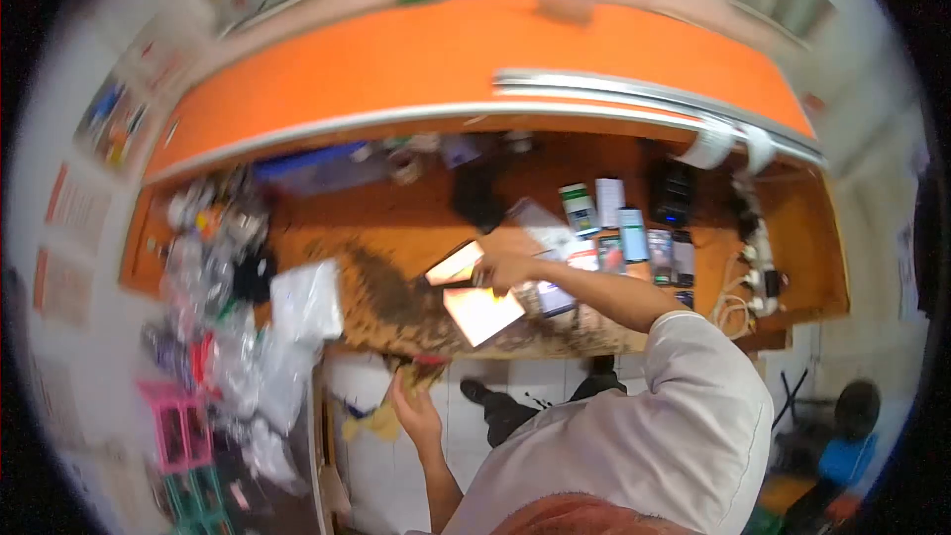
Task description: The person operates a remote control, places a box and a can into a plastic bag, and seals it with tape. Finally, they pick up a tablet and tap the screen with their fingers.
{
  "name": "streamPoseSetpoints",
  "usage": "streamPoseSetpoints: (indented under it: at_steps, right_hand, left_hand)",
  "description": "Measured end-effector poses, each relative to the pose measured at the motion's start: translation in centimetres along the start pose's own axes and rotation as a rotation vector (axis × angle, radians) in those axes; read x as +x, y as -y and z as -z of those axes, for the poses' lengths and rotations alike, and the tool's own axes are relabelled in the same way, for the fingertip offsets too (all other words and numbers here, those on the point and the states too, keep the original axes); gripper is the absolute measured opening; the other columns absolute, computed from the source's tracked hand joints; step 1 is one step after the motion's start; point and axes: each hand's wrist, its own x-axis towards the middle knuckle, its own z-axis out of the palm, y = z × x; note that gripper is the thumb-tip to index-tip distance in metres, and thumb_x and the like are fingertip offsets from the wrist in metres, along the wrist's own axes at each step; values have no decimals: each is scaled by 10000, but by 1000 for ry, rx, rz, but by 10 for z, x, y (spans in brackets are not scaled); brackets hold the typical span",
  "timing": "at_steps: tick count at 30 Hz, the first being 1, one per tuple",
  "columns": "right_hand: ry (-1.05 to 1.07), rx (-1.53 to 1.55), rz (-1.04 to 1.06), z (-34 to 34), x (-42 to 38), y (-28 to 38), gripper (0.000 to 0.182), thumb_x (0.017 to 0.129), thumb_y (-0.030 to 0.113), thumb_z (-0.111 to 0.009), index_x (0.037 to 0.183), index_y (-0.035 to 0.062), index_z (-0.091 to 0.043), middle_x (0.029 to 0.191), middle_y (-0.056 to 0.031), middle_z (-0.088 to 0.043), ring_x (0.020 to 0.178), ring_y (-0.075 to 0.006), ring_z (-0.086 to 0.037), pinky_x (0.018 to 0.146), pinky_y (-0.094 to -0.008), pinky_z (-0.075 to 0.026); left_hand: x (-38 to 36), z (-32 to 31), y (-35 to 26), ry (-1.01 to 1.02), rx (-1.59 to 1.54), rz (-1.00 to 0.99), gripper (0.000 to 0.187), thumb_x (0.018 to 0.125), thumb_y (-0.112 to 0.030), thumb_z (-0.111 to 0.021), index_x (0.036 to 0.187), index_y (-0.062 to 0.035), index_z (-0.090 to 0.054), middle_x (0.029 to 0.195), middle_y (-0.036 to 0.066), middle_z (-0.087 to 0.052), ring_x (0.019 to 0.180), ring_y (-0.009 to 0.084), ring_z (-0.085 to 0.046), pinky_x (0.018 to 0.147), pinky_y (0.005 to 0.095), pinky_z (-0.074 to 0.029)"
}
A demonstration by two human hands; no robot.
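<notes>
My right hand (503, 270) is closed over the workbench (634, 339), with a dark narrow tool (454, 284) reaching left from its fingers; blur hides its kind. Beneath the tool lies a glaring white rectangular sheet or panel (482, 317). Dark crumbs or stains (384, 282) cover the wood to its left. At the bench's front edge, my left hand (418, 416) has its fingers bent around a blurred yellowish-brown thing (422, 376). Something red (429, 360) shows just above that hand.
Several phones (632, 235) lie at the right, near a white cable (731, 307) and a power strip (761, 256). Clear plastic bags (233, 362) crowd the left side, above a pink crate (178, 426). An orange shelf (396, 50) overhangs the back.
</notes>
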Motion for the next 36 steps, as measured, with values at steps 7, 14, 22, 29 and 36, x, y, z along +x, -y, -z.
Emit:
streamPoseSetpoints:
  at_steps: [7,14,22,29,36]
  right_hand:
    - [-181,-122,233,124,-281,100,292,749,109,-780,1005,-1,-692,875,-113,-720,800,-234,-694,722,-356,-536]
    - [-727,210,377,211,-436,133,328,892,189,-680,1140,-9,-598,920,-130,-698,835,-190,-662,775,-345,-533]
    - [-1129,563,526,356,-551,84,189,1022,157,-533,1154,35,-473,965,-92,-627,856,-146,-656,769,-290,-554]
    - [-1249,476,286,520,-628,-8,165,1006,196,-483,1102,65,-512,756,-66,-594,557,-138,-605,500,-292,-532]
    - [-1253,472,76,605,-655,-90,195,963,254,-497,979,62,-528,706,-72,-593,470,-144,-583,421,-297,-498]
  left_hand:
    - [-29,-170,-263,651,251,-407,435,880,-187,-727,1237,9,-574,1049,187,-677,916,336,-654,818,412,-505]
    - [-72,-325,-476,580,-645,-605,384,1024,-78,-488,1354,-18,-302,1165,118,-512,1020,173,-574,888,303,-476]
    - [-50,-429,-625,943,-301,-810,360,990,-113,-565,1325,4,-509,1237,151,-610,1140,232,-599,964,367,-489]
    - [84,-592,-629,758,187,-1019,237,978,-203,-603,1076,11,-624,1045,192,-685,945,294,-681,818,379,-547]
    - [207,-712,-609,493,486,-1106,275,948,-272,-637,876,-9,-594,712,183,-636,655,348,-634,591,442,-475]
